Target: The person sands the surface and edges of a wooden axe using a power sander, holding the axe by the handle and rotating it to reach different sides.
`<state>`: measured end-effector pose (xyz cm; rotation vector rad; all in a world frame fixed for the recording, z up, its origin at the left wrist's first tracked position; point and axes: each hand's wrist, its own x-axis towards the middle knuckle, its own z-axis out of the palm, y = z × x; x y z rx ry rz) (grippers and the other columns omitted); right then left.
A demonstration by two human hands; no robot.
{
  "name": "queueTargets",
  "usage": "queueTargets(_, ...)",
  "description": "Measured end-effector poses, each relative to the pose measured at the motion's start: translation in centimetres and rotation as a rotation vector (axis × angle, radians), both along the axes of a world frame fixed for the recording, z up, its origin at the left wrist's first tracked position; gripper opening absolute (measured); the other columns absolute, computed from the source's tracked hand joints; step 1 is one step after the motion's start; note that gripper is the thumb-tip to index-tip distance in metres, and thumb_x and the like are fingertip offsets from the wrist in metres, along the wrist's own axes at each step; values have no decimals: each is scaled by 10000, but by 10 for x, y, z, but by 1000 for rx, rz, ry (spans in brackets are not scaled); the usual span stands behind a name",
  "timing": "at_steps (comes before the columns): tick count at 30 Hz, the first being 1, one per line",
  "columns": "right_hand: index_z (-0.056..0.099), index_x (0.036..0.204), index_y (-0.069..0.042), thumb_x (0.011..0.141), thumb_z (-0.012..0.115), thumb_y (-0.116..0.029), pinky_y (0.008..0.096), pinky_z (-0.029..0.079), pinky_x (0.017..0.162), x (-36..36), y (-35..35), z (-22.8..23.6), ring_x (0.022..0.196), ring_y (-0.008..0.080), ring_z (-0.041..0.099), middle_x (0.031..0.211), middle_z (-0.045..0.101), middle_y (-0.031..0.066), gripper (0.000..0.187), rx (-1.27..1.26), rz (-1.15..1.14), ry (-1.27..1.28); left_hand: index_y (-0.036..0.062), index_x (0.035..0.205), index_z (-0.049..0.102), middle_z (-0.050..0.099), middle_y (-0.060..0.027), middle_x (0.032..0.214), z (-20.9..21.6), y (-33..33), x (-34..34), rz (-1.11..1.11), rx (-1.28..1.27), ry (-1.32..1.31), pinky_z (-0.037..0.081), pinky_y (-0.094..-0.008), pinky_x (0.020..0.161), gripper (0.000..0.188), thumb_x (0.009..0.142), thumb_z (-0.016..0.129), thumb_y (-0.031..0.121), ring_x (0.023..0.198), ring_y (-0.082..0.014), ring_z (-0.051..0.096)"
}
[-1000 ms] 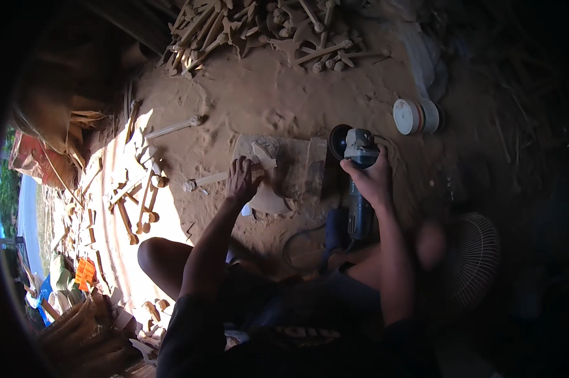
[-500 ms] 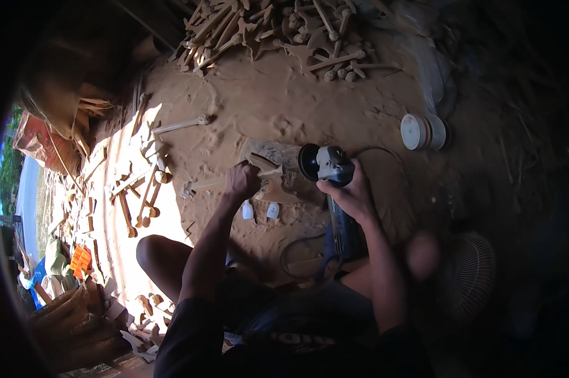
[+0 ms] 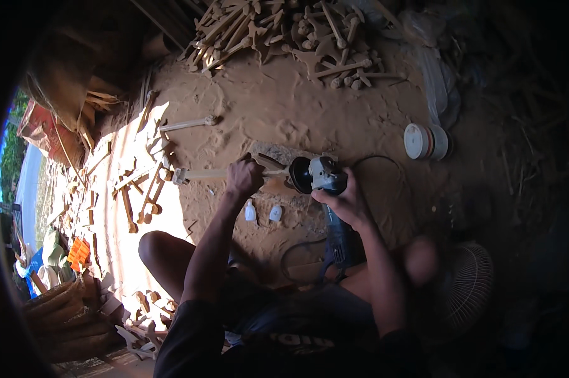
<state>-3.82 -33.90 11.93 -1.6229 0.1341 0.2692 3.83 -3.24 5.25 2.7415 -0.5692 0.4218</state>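
Holding the long wooden stick, my left hand is curled up tight like a fist. The stick lies on its side in front of me, low over the sand. Its bumpy end pokes out to the left, and its other end comes close to a round black disc. I can't tell if the disc touches the wood. My right hand is wrapped around the top of the grinder, and that is the tool with the disc on it. The back of the grinder points down toward my right leg. A flat gray block is behind the stick, partly hidden. Two little white things lie near me, side by side but not touching: a white bottle and a white lump. Farther away is a big heap of wood pieces. One loose stick lies alone near the bright sunny patch. A white tub lies tipped over on the right.
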Motion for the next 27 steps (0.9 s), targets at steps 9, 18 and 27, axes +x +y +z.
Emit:
queueTargets(9, 379, 1486, 43, 738, 917, -276, 393, 502, 1043, -3, -2, 15, 1194, 244, 605, 1319, 594, 162, 975, -22, 100, -19, 111, 691, 750, 690, -143, 720, 13, -2, -4, -73, 30, -108, 558, -488, 612, 70, 703, 700, 159, 805, -353, 708)
queueTargets(18, 363, 1482, 41, 772, 898, -240, 387, 511, 1026, -14, -8, 32, 1158, 228, 616, 1270, 606, 149, 933, -15, 134, -83, 142, 813, 779, 739, -101, 831, 23, -3, -9, -47, 17, -156, 564, -456, 642, 113, 722, 712, 152, 849, -317, 693)
queueTargets(27, 551, 1270, 9, 809, 884, -150, 344, 563, 867, -10, -14, 78, 939, 176, 690, 1097, 696, 98, 591, 24, -254, -236, 98, 734, 728, 704, -146, 748, 86, 31, -8, 142, -52, -174, 604, -491, 790, 44, 737, 690, 121, 810, -357, 717)
